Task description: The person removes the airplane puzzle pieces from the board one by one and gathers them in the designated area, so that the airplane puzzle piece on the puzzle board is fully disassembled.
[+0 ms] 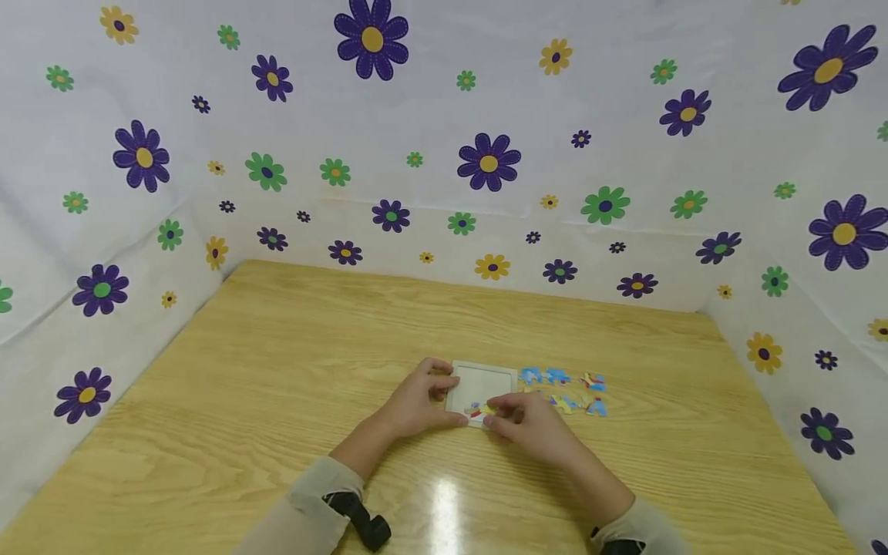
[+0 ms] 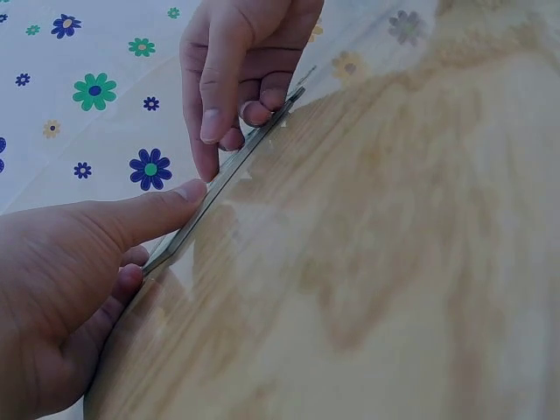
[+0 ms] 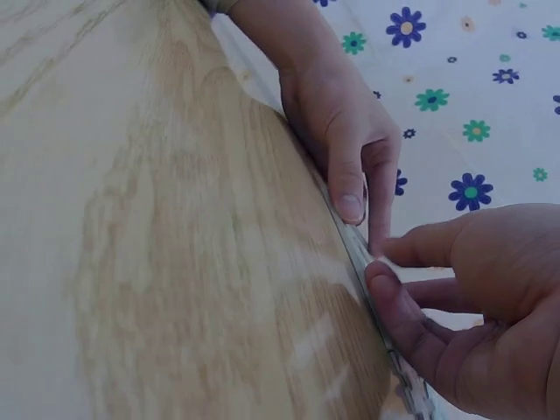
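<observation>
A small square puzzle tray point(image 1: 483, 365) with a pale rim lies on the table. My left hand point(image 1: 416, 401) holds its left side, thumb at the near rim and fingers along the left edge. In the left wrist view the left thumb point(image 2: 166, 214) reaches over the tray's edge. Inside the near part of the tray are colourful puzzle pieces point(image 1: 475, 412) in red, yellow and blue. Over the near right corner, my right hand point(image 1: 534, 428) pinches a puzzle piece between thumb and index finger, mostly hidden by the fingertips. The right wrist view shows the right hand point(image 3: 477, 297) tight against the tray edge.
To the right of the tray, several loose jigsaw pieces point(image 1: 556, 376) lie in two rows, some partly behind the right hand. The wooden table point(image 1: 312, 331) is bounded at the back and sides by a flower-print cloth point(image 1: 416, 116).
</observation>
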The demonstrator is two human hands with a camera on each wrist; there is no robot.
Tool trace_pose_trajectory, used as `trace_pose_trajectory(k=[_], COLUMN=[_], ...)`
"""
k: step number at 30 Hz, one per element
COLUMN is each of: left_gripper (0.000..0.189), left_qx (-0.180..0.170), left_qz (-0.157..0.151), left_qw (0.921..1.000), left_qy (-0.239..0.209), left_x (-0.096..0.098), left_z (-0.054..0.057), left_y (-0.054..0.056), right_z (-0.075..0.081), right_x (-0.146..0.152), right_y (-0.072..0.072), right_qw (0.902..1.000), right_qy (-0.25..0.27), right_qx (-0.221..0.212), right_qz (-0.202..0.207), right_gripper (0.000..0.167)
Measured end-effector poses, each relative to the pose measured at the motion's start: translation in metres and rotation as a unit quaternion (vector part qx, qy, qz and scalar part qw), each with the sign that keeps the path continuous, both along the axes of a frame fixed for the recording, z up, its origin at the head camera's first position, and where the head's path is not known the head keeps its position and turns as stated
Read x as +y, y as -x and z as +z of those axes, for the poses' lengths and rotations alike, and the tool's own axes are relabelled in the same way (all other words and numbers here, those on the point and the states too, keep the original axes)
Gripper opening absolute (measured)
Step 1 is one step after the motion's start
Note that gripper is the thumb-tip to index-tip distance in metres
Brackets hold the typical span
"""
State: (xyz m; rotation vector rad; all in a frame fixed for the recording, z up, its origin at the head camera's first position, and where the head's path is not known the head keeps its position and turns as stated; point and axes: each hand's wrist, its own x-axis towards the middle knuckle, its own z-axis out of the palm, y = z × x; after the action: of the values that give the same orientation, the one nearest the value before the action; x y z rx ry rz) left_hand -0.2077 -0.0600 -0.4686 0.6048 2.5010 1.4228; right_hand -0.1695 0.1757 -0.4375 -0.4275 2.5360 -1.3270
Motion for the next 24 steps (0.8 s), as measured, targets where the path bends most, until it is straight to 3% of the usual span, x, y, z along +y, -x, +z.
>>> trace_pose_trajectory(k=[5, 11, 24], left_gripper=[0.074, 0.072, 0.072], left_qx=[0.007, 0.009, 0.008], left_qz=[0.002, 0.002, 0.003], left_qw=[1.0000, 0.9999, 1.0000], left_qy=[0.005, 0.005, 0.004], left_x=[-0.0022, 0.0008, 0.0019], left_z=[-0.0011, -0.0014, -0.0011], left_y=[0.0000, -0.0003, 0.0004], right_z=[0.0038, 0.0047, 0.0073], right_x=[-0.0067, -0.0073, -0.0045], right_y=[-0.0026, -0.0044, -0.0052], right_qw=[0.9993, 0.9986, 0.9969], right_qy=[-0.035, -0.041, 0.059], right_qx=[0.000, -0.004, -0.044], right_qz=[-0.016, -0.033, -0.025], right_gripper=[0.035, 0.030, 0.014])
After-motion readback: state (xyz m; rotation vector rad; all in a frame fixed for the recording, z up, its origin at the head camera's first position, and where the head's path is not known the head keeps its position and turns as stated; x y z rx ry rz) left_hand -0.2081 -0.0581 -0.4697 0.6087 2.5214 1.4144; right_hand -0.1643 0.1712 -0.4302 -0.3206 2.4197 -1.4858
